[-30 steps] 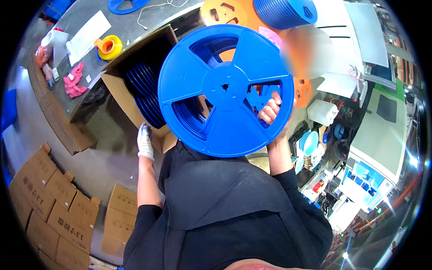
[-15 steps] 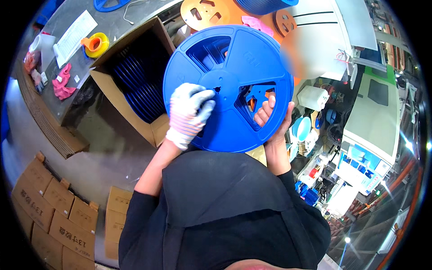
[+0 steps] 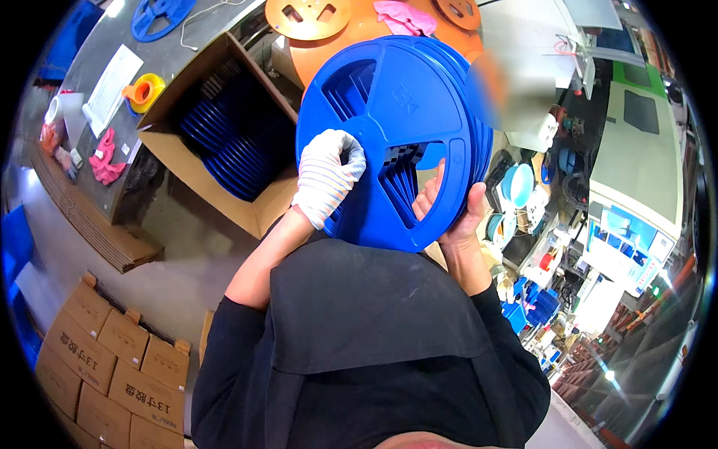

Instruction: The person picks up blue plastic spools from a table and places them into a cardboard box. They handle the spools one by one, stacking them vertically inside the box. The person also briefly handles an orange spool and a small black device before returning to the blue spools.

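Note:
A stack of blue plastic reels (image 3: pixel 422 105) stands tilted in front of my chest, the nearest flange facing me. My right hand (image 3: pixel 462 221), bare, grips the stack at its lower right, with fingers through a window and the thumb outside the rim. Against the near flange by the hub is my left hand (image 3: pixel 329 176), in a white striped glove; its fingers are curled in a pinch, and what they hold, if anything, is hidden. An open cardboard box (image 3: pixel 170 159) just left of the stack holds several blue reels (image 3: pixel 238 165) in rows.
Behind the stack lie an orange reel (image 3: pixel 310 16) and a pink cloth (image 3: pixel 407 16). The grey table (image 3: pixel 183 63) at left bears yellow tape (image 3: pixel 153 93) and a paper sheet (image 3: pixel 112 88). Closed cartons (image 3: pixel 112 374) are piled lower left; a machine (image 3: pixel 636 161) stands right.
The stack has turned, showing more of its right side, and shifted slightly right. My left hand's fingers have curled tighter by the hub. My right hand keeps its grip.

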The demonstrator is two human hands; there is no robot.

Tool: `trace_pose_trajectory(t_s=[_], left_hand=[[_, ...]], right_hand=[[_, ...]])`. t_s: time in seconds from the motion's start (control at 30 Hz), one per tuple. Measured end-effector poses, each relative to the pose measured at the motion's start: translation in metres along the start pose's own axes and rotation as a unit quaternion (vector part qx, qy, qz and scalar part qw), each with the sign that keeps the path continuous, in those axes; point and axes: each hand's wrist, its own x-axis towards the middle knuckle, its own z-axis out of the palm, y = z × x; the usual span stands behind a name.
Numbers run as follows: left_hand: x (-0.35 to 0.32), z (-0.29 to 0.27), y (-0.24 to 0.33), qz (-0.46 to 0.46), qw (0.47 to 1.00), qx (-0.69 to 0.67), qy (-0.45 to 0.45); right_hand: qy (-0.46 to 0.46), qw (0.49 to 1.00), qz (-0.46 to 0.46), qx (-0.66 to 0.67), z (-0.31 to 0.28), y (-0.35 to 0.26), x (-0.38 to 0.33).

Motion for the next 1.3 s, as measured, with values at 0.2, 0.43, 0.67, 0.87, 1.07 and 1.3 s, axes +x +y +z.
trace_pose_trajectory(t_s=[0.2, 0.43, 0.67, 0.87, 1.07, 1.3], left_hand=[[-0.002, 0.016, 0.004, -0.043, 0.988, -0.145, -0.033], [0.003, 0.035, 0.002, -0.142, 0.960, -0.236, -0.051], [0.083, 0.039, -0.084, -0.078, 0.995, -0.030, 0.047], [0.115, 0.055, -0.119, 0.125, 0.939, 0.314, 0.061], [0.066, 0.069, -0.036, 0.128, 0.983, 0.131, 0.021], [0.034, 0.099, 0.027, -0.195, 0.937, -0.238, -0.165]], right_hand=[[0.033, 0.996, -0.076, 0.025, -0.017, -0.005, -0.021], [0.046, 0.986, -0.146, 0.066, -0.049, -0.020, -0.038], [0.035, 0.970, -0.215, 0.106, -0.088, -0.057, -0.042], [0.000, 0.959, -0.257, 0.122, -0.100, -0.075, -0.041], [0.043, 0.960, -0.260, 0.090, -0.097, -0.071, -0.041], [0.103, 0.981, -0.166, -0.012, -0.074, -0.025, -0.019]])
